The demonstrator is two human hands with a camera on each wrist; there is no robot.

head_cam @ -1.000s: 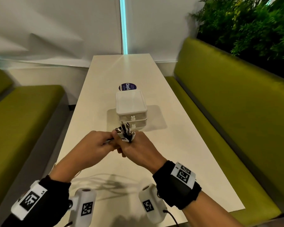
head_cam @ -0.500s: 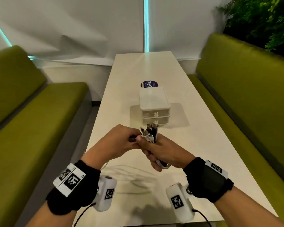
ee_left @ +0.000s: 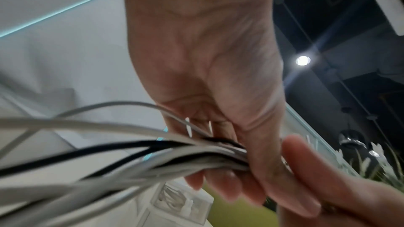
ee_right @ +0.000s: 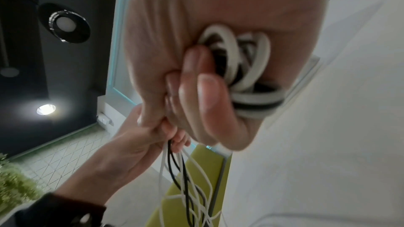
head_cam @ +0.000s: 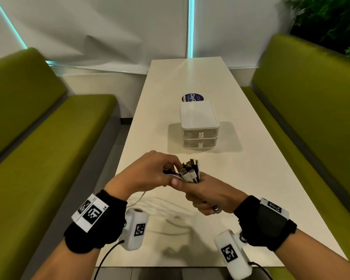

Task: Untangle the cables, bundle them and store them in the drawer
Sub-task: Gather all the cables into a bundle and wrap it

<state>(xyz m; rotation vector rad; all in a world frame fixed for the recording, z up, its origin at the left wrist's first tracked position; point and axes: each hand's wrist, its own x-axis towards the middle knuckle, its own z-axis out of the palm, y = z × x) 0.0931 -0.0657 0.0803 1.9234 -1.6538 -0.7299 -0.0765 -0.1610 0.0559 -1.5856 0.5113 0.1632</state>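
Both hands' grip: left hand (head_cam: 148,174), right hand (head_cam: 206,196) clutch one cable bundle (head_cam: 190,171)

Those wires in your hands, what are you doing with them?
A person is bundling white and black cables over a table. The right hand grips the coiled part with the plugs sticking up. The left hand pinches the loose strands beside it. The small drawer box behind is shut, so nothing is stored yet.

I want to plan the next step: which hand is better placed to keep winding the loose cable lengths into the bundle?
Probably the left hand: it pinches the loose cables trailing down, so it can wind them. The right hand already grips the coiled bundle, plug ends up, and should hold.
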